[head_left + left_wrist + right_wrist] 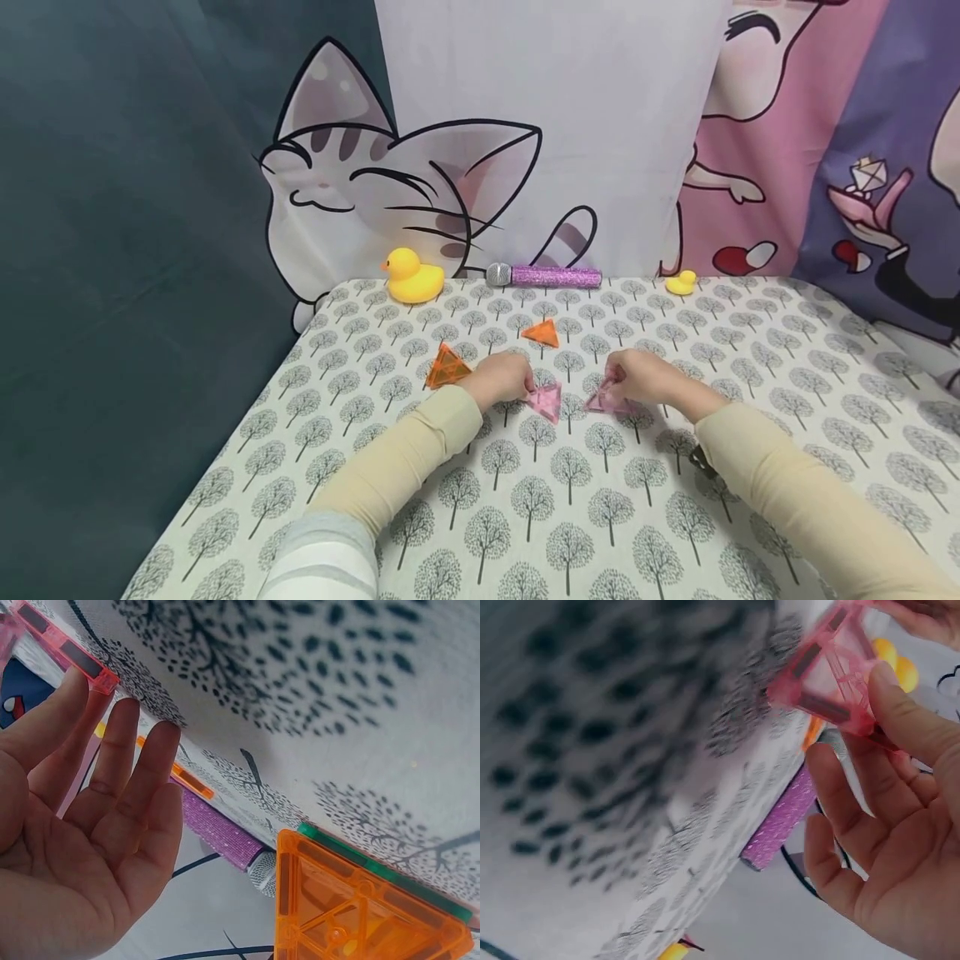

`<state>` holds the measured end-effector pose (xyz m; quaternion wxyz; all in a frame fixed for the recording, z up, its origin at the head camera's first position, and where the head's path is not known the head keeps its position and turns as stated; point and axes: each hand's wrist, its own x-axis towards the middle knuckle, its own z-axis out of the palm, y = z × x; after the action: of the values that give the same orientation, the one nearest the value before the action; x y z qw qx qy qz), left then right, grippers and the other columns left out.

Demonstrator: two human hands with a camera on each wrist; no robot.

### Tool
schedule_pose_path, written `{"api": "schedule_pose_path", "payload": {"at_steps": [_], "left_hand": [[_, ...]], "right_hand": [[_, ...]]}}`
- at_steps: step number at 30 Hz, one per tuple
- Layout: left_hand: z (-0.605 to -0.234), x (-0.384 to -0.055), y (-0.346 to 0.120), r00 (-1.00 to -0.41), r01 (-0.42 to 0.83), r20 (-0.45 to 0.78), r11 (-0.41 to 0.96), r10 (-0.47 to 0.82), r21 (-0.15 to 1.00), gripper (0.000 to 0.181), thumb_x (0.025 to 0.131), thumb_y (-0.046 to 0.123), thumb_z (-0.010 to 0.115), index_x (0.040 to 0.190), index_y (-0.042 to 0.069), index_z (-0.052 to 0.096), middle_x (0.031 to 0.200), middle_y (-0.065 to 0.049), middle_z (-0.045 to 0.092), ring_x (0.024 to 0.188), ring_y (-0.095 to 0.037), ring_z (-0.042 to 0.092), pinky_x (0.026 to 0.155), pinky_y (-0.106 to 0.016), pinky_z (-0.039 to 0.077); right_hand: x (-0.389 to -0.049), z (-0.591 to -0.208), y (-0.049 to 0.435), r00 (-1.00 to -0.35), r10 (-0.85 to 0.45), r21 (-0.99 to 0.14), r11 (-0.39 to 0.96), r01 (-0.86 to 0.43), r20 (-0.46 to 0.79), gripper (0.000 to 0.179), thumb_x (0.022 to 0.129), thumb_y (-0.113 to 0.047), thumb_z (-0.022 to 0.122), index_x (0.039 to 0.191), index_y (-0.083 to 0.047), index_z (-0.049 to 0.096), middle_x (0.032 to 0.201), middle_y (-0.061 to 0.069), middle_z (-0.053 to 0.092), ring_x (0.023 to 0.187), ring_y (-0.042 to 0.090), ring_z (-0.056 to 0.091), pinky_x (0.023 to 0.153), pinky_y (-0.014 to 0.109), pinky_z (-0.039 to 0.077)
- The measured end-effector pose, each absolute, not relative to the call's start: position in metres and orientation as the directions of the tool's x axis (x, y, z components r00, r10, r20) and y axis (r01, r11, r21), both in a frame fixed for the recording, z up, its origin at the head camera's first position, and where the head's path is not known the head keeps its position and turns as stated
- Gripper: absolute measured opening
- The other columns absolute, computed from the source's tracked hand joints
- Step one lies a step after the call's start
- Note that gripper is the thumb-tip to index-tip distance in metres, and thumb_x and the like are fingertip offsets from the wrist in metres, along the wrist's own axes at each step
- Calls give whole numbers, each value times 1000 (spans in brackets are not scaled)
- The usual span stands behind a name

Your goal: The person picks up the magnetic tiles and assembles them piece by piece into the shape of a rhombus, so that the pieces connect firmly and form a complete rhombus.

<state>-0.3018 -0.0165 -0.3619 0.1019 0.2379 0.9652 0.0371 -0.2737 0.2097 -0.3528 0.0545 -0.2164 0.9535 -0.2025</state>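
Two pink triangular tiles in hand, one each side, both well in from every edge of the desk [810, 367]. Left hand [504, 377]: thumb and index finger pinch the left pink tile [547, 403]; my other fingers are slightly bent, off the piece. Right hand [637, 377]: thumb and fingertips pinch the right pink tile [606, 403] at its side. The two tiles are apart, points of tree-print cloth showing between them. Cannot tell whether either is lifted or touches the cloth.

Just beside my left hand, toward the desk's left edge: an orange triangle [447, 367], a green piece [386, 874] against its underside. A second orange triangle [544, 333] lies beyond the pink pair, toward the far edge.

Along the far edge: large yellow duck [414, 282] near the far left corner; purple glitter microphone [555, 277] lying lengthwise, its silver head toward the duck; small yellow duck [681, 283] farther toward the far right corner. Beige sleeves [408, 454] cover both my forearms.
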Motion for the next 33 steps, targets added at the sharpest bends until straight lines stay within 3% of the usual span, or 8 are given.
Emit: {"api": "schedule_pose_path", "payload": {"at_steps": [7,16,26,33], "left_hand": [[-361,-299,-16,-872,445,-172,889,457,109,13,73,25,69,87,25,69,93,9,62,87,-13,55,72,-31,44],[-359,-297,-16,-876,440,-164,891,454,114,14,73,25,69,86,25,69,93,9,62,88,-13,55,73,-31,43],[-361,-295,-18,-875,432,-165,888,455,158,14,72,23,70,86,25,69,99,7,62,91,-15,54,74,-32,43],[-361,-294,-20,-872,432,-160,881,463,193,22,69,22,72,90,23,68,107,3,59,92,-15,53,76,-31,43]], "right_hand": [[-268,-350,200,-848,-525,-438,747,-500,74,15,69,-13,71,71,-17,56,74,-8,61,70,12,56,67,33,46],[-272,-356,187,-736,-652,-422,625,-657,181,22,66,2,69,68,-15,55,70,-8,60,62,10,54,53,21,45],[-276,-362,174,-747,-647,-395,653,-646,153,19,66,-2,70,75,-15,59,76,-9,61,76,15,57,70,31,47],[-276,-362,168,-759,-633,-423,651,-630,156,21,66,-4,71,81,-15,61,82,-8,61,79,16,56,73,35,46]]}}
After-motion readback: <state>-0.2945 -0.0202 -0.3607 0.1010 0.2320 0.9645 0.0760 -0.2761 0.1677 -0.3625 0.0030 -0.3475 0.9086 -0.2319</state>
